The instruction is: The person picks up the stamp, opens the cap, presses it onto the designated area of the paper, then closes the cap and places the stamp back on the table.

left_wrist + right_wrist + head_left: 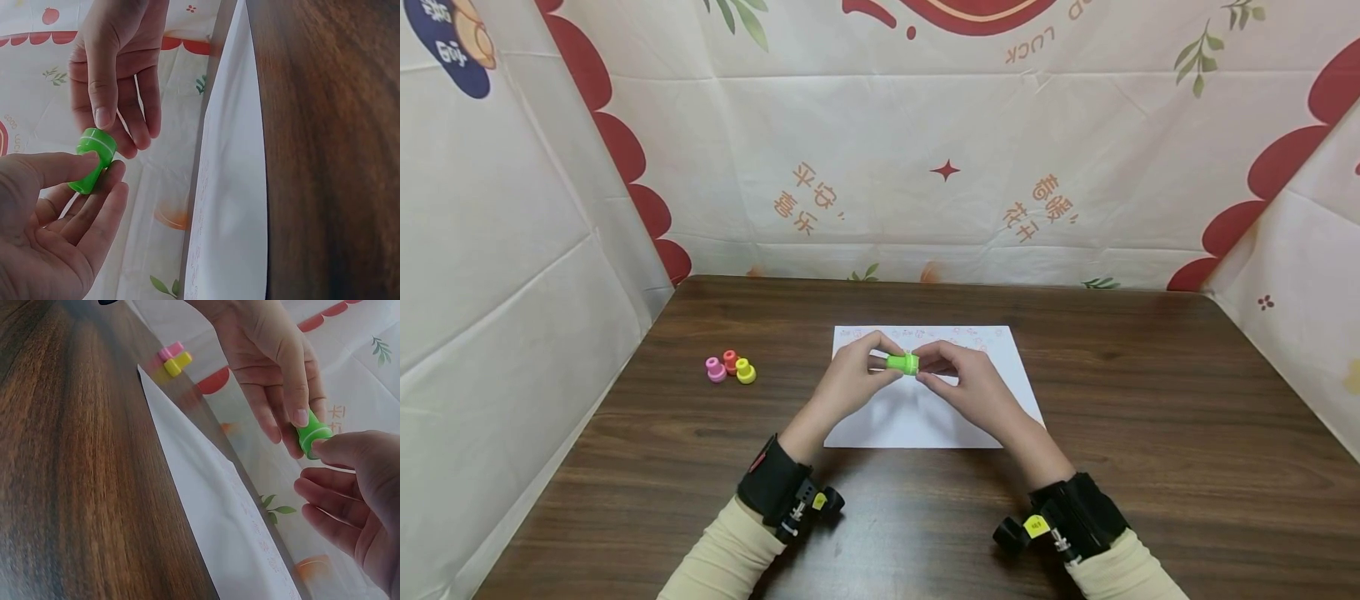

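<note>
A small bright green toy stamp [902, 363], with a narrow handle and a wider round end, is held level above a white sheet of paper [910, 421]. My left hand [848, 379] pinches the narrow handle between thumb and fingers. At the wide end, my right hand [972, 385] grips with its thumb and fingertips. A thin pale line rings that wide end in the left wrist view, where the stamp [95, 145] shows close up. Rows of faint small reddish prints run along the paper's far edge.
To the left on the brown wooden table [1112, 392] stand a pink stamp [716, 372], a red stamp [730, 358] and a yellow stamp [746, 372], close together. A printed white cloth [880, 125] hangs behind the table and along both sides.
</note>
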`<state>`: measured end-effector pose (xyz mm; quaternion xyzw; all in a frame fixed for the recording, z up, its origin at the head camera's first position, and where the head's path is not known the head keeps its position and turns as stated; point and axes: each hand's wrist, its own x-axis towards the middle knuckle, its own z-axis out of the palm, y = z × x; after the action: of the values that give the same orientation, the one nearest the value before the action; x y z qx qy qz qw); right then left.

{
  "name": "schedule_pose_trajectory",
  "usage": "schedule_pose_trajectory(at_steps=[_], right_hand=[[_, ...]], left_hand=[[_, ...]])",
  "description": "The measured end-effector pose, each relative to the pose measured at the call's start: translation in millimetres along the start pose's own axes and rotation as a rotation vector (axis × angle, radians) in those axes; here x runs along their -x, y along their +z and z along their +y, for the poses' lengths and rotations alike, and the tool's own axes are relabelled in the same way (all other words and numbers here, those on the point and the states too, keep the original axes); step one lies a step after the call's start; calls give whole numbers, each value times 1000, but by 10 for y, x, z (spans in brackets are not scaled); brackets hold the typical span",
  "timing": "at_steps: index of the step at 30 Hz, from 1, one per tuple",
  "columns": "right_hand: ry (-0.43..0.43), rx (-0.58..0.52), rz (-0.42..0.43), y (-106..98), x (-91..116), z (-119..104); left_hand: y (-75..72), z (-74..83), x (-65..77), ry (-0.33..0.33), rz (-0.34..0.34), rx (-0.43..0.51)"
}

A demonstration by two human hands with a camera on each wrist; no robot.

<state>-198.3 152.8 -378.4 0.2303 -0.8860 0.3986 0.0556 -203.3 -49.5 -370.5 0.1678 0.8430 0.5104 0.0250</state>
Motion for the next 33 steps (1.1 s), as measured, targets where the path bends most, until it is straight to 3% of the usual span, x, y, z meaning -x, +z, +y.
schedule_pose_trajectory(at_steps=[17,33], right_hand=[[-29,-46,60,12,11,-10],[-32,-63,77,-19,8,-7]], left_hand=[[8,22,2,35,-4,-6],[-36,18,-4,62,43,-29]])
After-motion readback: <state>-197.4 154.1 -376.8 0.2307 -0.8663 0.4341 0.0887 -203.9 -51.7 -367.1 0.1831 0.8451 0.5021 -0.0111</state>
